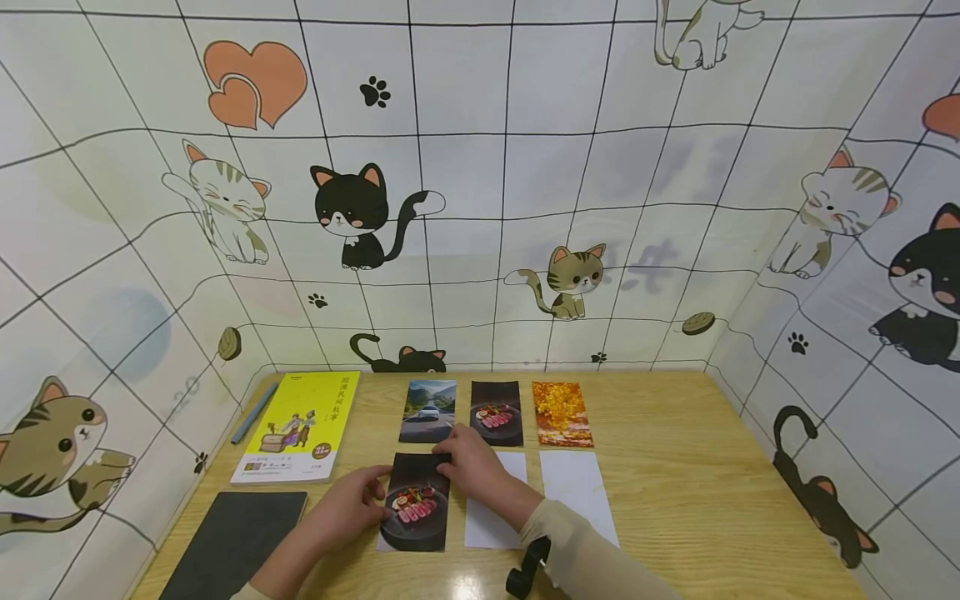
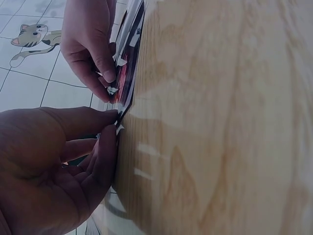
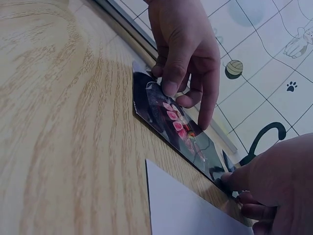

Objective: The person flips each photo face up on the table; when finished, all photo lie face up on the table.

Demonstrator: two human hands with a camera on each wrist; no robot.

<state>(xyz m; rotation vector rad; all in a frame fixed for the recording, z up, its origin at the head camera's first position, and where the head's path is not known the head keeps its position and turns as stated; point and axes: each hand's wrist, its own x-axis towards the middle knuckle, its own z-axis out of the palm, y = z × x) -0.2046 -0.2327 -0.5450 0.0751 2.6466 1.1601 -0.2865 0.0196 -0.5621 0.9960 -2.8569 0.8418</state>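
A dark photo card [image 1: 414, 504] showing sliced meat on a plate lies at the front of the table, a white sliver peeking out beneath its lower left corner. My left hand [image 1: 351, 510] pinches its left edge, thumb on the picture side, as the left wrist view also has it. At the upper right corner, my right hand [image 1: 474, 465] grips the card between thumb and fingers; in the right wrist view its fingertips [image 3: 229, 180] meet that end. Behind stand three picture cards in a row: a car on a road [image 1: 429, 412], a matching meat dish [image 1: 496, 414] and yellow autumn leaves [image 1: 562, 414].
Two white cards lie to the right, one [image 1: 480, 523] partly under my right forearm, the other [image 1: 576, 492] beyond it. On the left are a yellow book [image 1: 300, 425], a blue-grey pen [image 1: 253, 414] and a dark notebook [image 1: 236, 542]. Cat-patterned cloth walls surround the table.
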